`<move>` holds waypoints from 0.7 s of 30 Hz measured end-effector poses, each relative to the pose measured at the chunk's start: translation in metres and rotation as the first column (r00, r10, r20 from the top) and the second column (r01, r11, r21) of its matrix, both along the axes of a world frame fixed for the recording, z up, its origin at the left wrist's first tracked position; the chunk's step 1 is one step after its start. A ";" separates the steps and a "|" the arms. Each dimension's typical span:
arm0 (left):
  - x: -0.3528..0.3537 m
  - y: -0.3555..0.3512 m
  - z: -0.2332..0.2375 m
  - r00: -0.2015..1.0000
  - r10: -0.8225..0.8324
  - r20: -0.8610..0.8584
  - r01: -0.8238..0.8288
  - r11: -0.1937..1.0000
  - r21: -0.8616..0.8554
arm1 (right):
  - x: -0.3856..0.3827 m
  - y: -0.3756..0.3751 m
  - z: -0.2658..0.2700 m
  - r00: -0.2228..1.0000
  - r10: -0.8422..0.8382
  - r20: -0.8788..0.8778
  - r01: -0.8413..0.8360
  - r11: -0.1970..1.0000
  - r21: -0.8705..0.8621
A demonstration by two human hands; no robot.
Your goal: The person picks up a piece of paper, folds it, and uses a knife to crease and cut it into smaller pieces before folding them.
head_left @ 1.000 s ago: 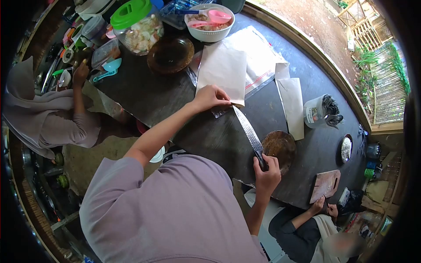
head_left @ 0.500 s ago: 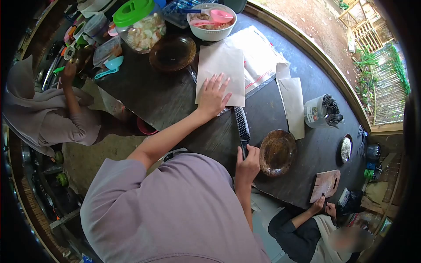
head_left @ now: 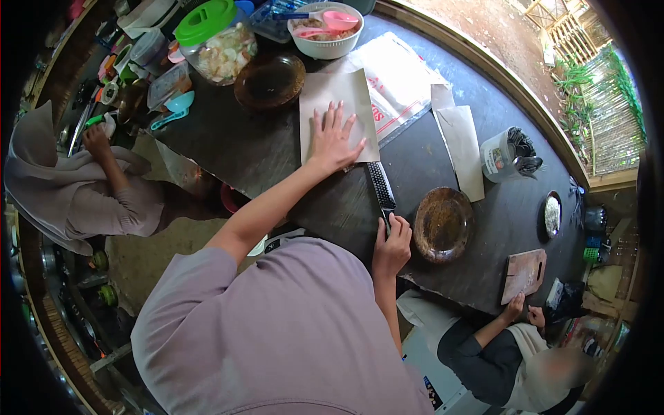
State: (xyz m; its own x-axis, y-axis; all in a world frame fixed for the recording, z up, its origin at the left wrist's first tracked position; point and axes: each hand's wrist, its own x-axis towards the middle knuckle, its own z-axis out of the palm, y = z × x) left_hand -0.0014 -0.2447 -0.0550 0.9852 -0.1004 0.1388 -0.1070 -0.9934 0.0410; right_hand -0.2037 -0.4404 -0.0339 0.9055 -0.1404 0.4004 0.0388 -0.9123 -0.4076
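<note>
My left hand lies flat with spread fingers on a sheet of brown paper. Wrapped round a black handle, my right hand holds a knife with a dark, dimpled blade. The blade points away from me and its far end is hidden beneath the paper's near edge. Right of the knife sits an oval brown wooden plate. Clear plastic packaging with red print lies beyond the paper. To its right are cut strips of brown paper.
A green-lidded jar, a dark brown plate and a white bowl with pink spoons stand at the back. A cutlery tub is at right. One person works at left; another's hands touch a cutting board.
The view has shifted slightly. My left fingers are spread wider on the paper, which is tilted a little more. My right hand still grips the knife. The left-hand person's arm has moved.
</note>
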 end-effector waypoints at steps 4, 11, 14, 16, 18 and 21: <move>0.030 -0.013 -0.004 0.993 -0.113 0.039 0.117 0.987 -0.108 | 0.000 0.003 -0.004 0.999 -0.008 0.049 0.010 1.000 -0.026; 0.048 -0.024 -0.001 0.986 -0.161 -0.033 0.159 0.986 -0.051 | 0.013 0.001 -0.003 0.992 -0.067 0.106 0.079 0.991 -0.112; 0.037 -0.029 -0.007 0.993 -0.102 0.063 0.102 0.995 -0.005 | 0.013 0.002 -0.006 0.991 -0.075 0.109 0.087 0.989 -0.118; 0.032 -0.027 -0.018 0.987 -0.155 0.046 0.158 0.985 -0.069 | 0.013 0.002 -0.004 0.991 -0.106 0.083 0.114 0.989 -0.097; 0.030 -0.028 -0.020 0.987 -0.137 0.082 0.150 0.973 -0.174 | 0.013 0.001 -0.006 0.990 -0.127 0.066 0.132 0.987 -0.086; 0.028 -0.030 -0.014 0.992 -0.121 0.044 0.126 0.984 -0.123 | 0.008 0.001 -0.013 0.988 -0.117 0.097 0.127 0.987 -0.103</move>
